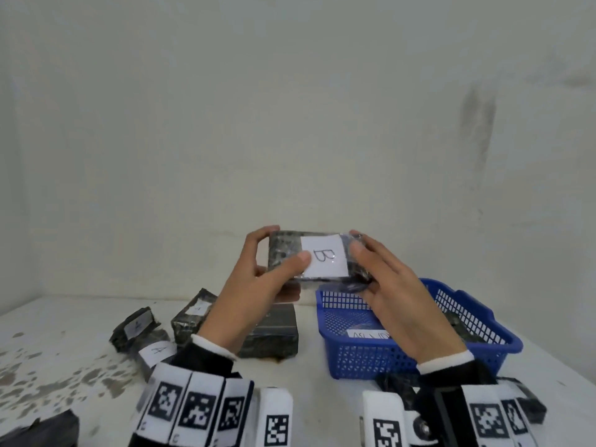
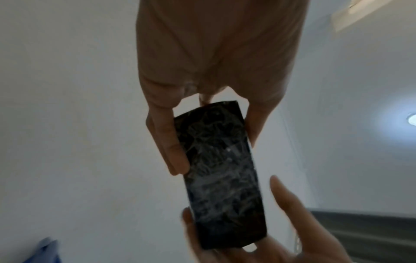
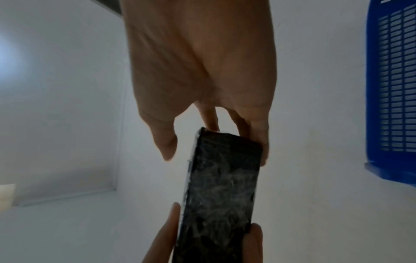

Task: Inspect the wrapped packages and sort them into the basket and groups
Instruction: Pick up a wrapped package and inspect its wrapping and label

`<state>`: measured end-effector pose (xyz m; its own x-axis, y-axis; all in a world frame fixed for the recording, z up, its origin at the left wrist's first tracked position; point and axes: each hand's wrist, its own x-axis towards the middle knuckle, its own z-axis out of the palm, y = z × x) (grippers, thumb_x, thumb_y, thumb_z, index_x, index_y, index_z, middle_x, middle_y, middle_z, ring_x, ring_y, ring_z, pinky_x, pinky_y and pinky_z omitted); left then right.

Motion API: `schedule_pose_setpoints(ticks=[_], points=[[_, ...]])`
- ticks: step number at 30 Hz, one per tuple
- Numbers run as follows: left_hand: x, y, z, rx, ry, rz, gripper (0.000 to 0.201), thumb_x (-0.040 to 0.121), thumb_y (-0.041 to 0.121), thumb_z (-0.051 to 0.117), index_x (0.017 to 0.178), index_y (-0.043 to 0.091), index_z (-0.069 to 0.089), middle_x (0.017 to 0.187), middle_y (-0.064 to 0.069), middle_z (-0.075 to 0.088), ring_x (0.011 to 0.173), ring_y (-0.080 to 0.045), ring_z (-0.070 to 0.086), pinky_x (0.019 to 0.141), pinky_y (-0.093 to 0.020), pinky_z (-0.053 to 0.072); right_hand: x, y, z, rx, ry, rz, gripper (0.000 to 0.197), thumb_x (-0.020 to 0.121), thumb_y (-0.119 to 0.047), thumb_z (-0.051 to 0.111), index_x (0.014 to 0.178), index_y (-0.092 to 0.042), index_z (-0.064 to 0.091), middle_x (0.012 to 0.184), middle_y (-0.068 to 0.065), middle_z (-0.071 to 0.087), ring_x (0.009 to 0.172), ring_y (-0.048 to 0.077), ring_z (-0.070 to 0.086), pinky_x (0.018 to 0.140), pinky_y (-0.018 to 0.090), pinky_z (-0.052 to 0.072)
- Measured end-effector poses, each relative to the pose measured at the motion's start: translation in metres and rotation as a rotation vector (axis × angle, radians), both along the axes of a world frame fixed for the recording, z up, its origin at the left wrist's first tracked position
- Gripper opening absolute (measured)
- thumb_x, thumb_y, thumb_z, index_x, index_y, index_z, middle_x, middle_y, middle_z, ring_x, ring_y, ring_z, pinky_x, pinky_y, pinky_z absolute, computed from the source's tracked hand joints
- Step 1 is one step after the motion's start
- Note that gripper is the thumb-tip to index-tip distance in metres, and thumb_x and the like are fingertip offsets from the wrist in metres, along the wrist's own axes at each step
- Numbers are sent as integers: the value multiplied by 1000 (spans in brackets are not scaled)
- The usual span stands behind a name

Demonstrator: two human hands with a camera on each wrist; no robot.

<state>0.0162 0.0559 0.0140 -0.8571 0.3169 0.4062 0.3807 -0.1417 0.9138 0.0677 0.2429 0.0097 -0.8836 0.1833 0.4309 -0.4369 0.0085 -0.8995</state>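
Holding the black film-wrapped package labelled B mid-frame, left hand and right hand grip its ends for inspection; next, probably, placing it with its group.

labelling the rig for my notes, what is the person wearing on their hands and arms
Both hands, the left hand and the right hand, are bare, with no gloves. Each arm has a black sleeve with a white cuff at the wrist. Behind the cuffs, each forearm carries a band of white blocks printed with black square tracking markers; the right band includes a black mount.
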Motion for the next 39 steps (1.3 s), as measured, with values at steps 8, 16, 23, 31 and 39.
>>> schedule_pose_setpoints(ticks=[8,16,23,31,39], points=[[2,-24,15,-65,128,-78,88,57,53,76,137,47,40,120,-13,67,99,-24,72,96,-43,52,11,2,21,87,72,67,77,68,-35,76,140,-28,50,112,11,75,103,35,71,90,44,56],[8,-33,18,-114,186,-74,89,58,49,75,141,41,43,111,-5,74,103,-19,71,98,-39,50,29,-2,29,227,20,0,64,72,-38,70,133,-29,54,100,13,77,87,38,75,66,36,62],[17,-32,20,-144,207,-27,90,53,54,75,137,47,44,114,-1,72,100,-17,71,100,-39,50,35,-7,32,292,15,-69,73,61,-50,76,129,-38,53,102,6,77,69,31,74,58,35,55],[23,-21,20,-237,250,90,96,46,68,69,135,53,36,105,9,73,97,-12,70,100,-41,49,34,-9,30,333,37,-136,79,57,-46,81,129,-38,51,97,5,75,59,18,67,59,29,55],[34,-11,23,-227,250,162,89,64,70,71,137,45,28,101,16,71,93,-2,69,97,-29,48,35,-13,31,331,59,-176,72,60,-50,78,126,-38,52,93,0,73,57,16,66,57,26,54]])
